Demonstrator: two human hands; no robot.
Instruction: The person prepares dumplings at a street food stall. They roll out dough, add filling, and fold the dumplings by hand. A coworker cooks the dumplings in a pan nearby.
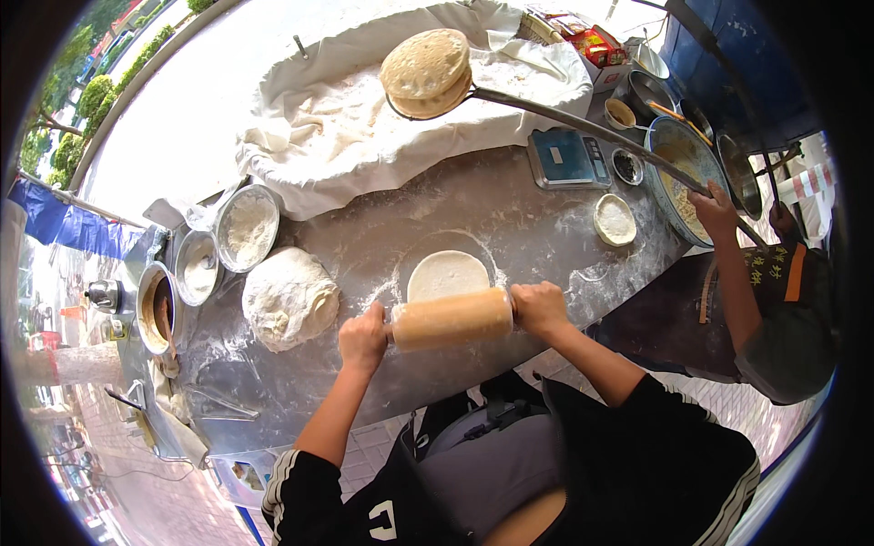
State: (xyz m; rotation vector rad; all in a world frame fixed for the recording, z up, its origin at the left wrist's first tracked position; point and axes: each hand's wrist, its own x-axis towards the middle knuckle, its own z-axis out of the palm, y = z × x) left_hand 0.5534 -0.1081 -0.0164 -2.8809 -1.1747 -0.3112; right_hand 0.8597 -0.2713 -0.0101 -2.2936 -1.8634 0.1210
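Observation:
A wooden rolling pin (452,319) lies across the near edge of a flat round of dough (448,275) on the floured metal table. My left hand (363,338) is closed around the pin's left handle, and my right hand (541,310) grips its right handle. The near part of the round is hidden behind the roller. To the left of the round rests a large lump of dough (290,299). A smaller dough disc (614,220) lies at the right, below a digital scale (568,160).
A co-worker's hand (713,210) holds a long-handled flat ladle bearing round flatbreads (425,65) above a cloth-lined basket (328,130). Bowls of flour (248,228) and a bowl of brown paste (156,307) stand left. A large basin (685,181) stands right.

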